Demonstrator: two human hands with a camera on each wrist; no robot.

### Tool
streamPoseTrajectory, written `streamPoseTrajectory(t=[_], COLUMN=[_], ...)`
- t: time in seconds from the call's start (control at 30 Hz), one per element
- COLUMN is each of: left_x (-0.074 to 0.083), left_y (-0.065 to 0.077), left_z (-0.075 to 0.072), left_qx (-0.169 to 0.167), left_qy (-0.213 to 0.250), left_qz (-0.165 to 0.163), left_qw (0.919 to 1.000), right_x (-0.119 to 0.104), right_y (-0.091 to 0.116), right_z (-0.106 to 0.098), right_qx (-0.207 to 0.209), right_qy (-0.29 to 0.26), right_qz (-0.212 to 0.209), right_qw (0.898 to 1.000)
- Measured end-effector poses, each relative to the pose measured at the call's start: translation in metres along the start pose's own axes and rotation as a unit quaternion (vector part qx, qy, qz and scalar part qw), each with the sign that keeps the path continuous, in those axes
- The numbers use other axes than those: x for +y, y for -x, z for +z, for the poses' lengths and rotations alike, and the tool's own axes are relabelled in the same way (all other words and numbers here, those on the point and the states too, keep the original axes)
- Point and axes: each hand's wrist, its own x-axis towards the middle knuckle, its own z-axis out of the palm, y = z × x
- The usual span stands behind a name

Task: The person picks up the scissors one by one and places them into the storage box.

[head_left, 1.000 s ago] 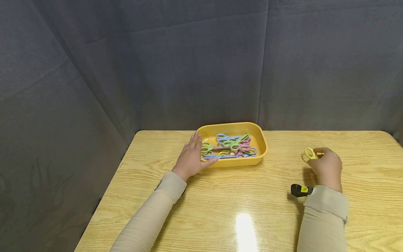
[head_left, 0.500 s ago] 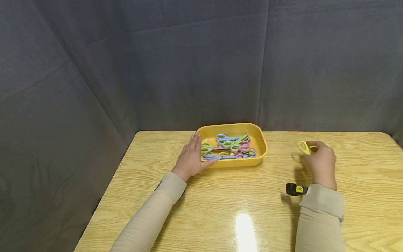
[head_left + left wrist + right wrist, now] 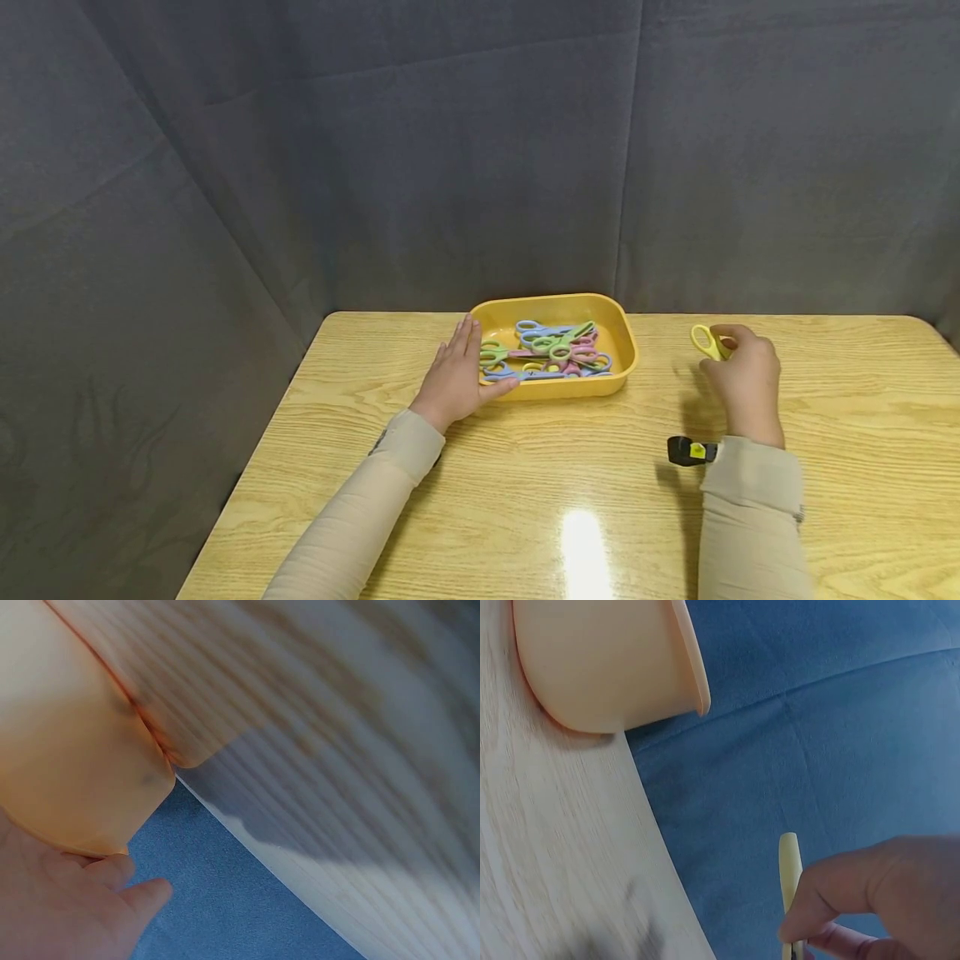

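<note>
A yellow bin [image 3: 626, 377] stands near the table's back edge with several blue, green, pink and yellow scissors [image 3: 558, 346] piled inside. My left hand [image 3: 453, 371] lies along the bin's left end, fingers straight, thumb over the front rim. In the left wrist view its fingertips touch the bin wall [image 3: 75, 765]. To the right of the bin, my right hand [image 3: 742, 379] pinches yellow scissors [image 3: 703, 340] above the table. One finger loop shows; the hand hides much of the rest. In the right wrist view the yellow scissors [image 3: 789, 862] appear edge-on between thumb and fingers.
The wooden table [image 3: 487, 500] runs back to a dark grey curtain [image 3: 480, 167]. Its back edge lies just behind the bin. A black wrist camera [image 3: 686, 451] sticks out from the right sleeve.
My right hand has moved left and slightly toward the back, carrying the yellow scissors closer to the bin. The left hand and the bin have stayed in place.
</note>
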Motion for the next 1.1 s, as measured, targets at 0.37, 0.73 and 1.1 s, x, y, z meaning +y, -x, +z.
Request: streamPoseTrajectory(t=[0.37,0.73,1.1], left_x=[0.0,0.001,0.001], left_y=[0.0,0.001,0.0], left_z=[0.001,0.001,0.0], left_qx=[-0.004,-0.003,0.0], left_qy=[-0.001,0.003,0.005], left_qz=[-0.007,-0.006,-0.002], left_qw=[1.0,1.0,1.0], right_x=[-0.013,-0.031,-0.042], right_y=[0.002,0.005,0.008], right_z=[0.002,0.018,0.03], right_qx=[0.023,0.042,0.073], right_qy=[0.002,0.0,-0.016], right_qz=[-0.027,-0.07,-0.145], right_qw=[0.999,0.997,0.987])
